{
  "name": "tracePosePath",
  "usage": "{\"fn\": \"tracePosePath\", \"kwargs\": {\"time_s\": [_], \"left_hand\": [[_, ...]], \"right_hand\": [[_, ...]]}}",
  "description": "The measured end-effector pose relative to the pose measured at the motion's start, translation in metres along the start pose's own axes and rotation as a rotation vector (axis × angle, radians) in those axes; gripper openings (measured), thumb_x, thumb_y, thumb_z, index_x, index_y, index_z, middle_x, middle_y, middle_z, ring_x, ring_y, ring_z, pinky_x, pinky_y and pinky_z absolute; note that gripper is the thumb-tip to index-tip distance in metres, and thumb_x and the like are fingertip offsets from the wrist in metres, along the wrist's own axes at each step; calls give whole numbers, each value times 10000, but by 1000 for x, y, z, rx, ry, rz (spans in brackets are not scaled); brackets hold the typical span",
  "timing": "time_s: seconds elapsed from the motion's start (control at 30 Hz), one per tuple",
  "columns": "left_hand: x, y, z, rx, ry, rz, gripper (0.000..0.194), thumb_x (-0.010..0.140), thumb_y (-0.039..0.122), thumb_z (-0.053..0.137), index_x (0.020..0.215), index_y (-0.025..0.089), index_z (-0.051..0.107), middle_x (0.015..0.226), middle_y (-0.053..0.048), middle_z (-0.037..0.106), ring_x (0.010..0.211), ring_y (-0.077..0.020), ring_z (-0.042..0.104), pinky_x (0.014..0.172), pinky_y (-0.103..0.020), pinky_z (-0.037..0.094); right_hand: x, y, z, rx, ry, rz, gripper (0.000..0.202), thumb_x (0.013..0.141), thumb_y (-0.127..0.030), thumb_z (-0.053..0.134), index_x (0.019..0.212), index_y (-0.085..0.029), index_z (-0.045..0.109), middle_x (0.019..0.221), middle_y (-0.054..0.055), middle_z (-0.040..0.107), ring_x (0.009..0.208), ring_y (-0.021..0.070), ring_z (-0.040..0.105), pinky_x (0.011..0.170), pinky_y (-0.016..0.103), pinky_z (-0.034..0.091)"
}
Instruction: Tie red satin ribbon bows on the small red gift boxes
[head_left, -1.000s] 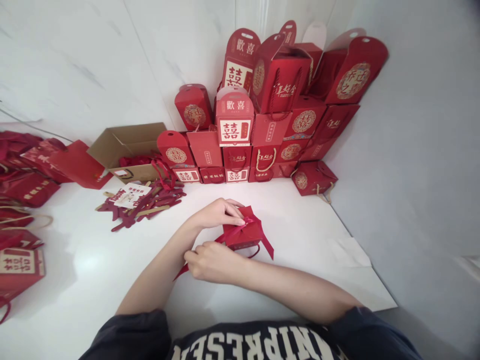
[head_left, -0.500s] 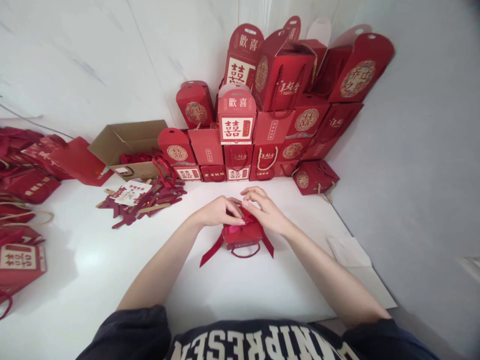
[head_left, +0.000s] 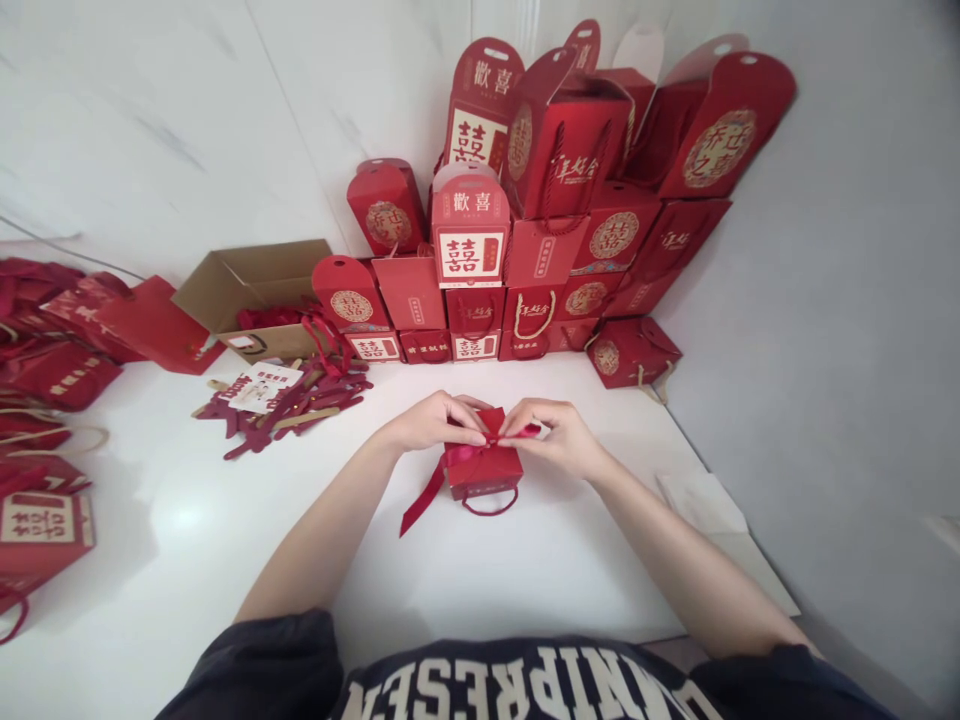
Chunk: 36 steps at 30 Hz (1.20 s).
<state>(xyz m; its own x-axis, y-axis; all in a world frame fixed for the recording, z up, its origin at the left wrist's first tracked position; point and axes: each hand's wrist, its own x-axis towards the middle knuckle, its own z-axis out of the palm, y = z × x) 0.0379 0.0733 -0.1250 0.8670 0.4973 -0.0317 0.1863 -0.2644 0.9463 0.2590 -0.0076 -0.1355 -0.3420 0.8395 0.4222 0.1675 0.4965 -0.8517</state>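
Note:
A small red gift box point(head_left: 487, 474) sits on the white table in front of me, its cord handle lying toward me. Across its top runs a shiny red ribbon point(head_left: 426, 500), with one tail trailing to the left of the box. My left hand point(head_left: 441, 422) pinches the ribbon at the middle of the box top. Just right of it, my right hand point(head_left: 553, 432) pinches the ribbon too, and a pink-red loop shows between its fingers. The fingertips of both hands nearly meet over the knot area, whose detail is too small to make out.
Stacked red gift boxes point(head_left: 472, 258) line the wall behind. Left of them stands an open cardboard box point(head_left: 251, 280) by a pile of dark red pieces point(head_left: 292, 405). More red bags point(head_left: 56, 370) lie far left; a pale sheet point(head_left: 701, 502) lies right.
My right hand has come down and right from above the box and now pinches the ribbon. The ribbon tail on the right no longer hangs beside the box. My left hand has barely moved.

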Motion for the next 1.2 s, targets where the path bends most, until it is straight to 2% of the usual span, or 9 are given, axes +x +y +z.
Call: {"fn": "tracePosePath", "kwargs": {"time_s": [0.17,0.27,0.33,0.43,0.53,0.7,0.8,0.97,1.2], "left_hand": [[2,-7,-1,-47,-24,35,152,751,315,727,766,172,777,855,-97,756,1096,-228,595,1101,-422,334],[3,-6,-1,-58,-7,50,133,745,295,732,755,168,772,847,-93,757,1036,-219,625,1104,-443,336],[3,-5,0,-37,1,70,108,746,272,728,743,171,766,835,-82,756,1017,-208,633,1107,-443,341],[2,-1,1,47,6,105,78,747,242,717,742,174,755,819,-70,752,1027,-202,628,1089,-423,373],[-1,8,2,175,24,162,57,755,214,696,750,179,740,801,-60,744,1061,-209,610,1060,-405,405],[-11,29,7,436,98,241,70,771,209,670,805,187,727,997,-76,680,977,-182,626,927,-328,494],[-18,36,13,669,160,278,104,817,197,607,830,184,710,1039,-64,616,842,-124,636,790,-248,521],[-27,31,24,1207,278,467,169,901,205,495,862,181,657,879,-11,628,617,-67,580,533,-199,450],[-32,17,30,1280,369,584,169,922,185,453,860,176,610,857,-12,621,648,-71,611,545,-181,497]], "right_hand": [[-9,-30,1,-545,-262,-357,170,936,-138,468,893,-179,628,952,86,699,903,186,630,788,342,516],[-10,-42,6,-869,-332,-443,245,952,-101,395,874,-166,618,912,92,689,861,201,617,748,356,498],[-10,-46,9,-942,-362,-443,264,955,-98,375,864,-166,614,880,91,682,833,205,607,730,357,487],[-10,-47,8,-850,-376,-360,236,949,-116,390,912,-167,617,896,95,676,873,217,604,764,374,480],[-6,-43,-1,-546,-368,-216,115,908,-221,523,978,-191,610,975,78,667,942,210,601,861,380,469],[7,-18,-5,-252,-70,-5,144,946,-241,459,980,-198,592,992,70,640,938,180,590,873,349,469],[12,-1,1,-314,-91,-59,161,931,-217,497,991,-212,646,1036,67,636,990,189,565,908,370,443],[16,9,2,-349,-152,-114,152,885,-247,596,968,-263,723,1003,52,653,972,195,552,902,397,423],[28,12,-5,-347,-252,-132,91,822,-280,679,890,-273,738,910,23,681,923,182,571,913,399,410]]}}
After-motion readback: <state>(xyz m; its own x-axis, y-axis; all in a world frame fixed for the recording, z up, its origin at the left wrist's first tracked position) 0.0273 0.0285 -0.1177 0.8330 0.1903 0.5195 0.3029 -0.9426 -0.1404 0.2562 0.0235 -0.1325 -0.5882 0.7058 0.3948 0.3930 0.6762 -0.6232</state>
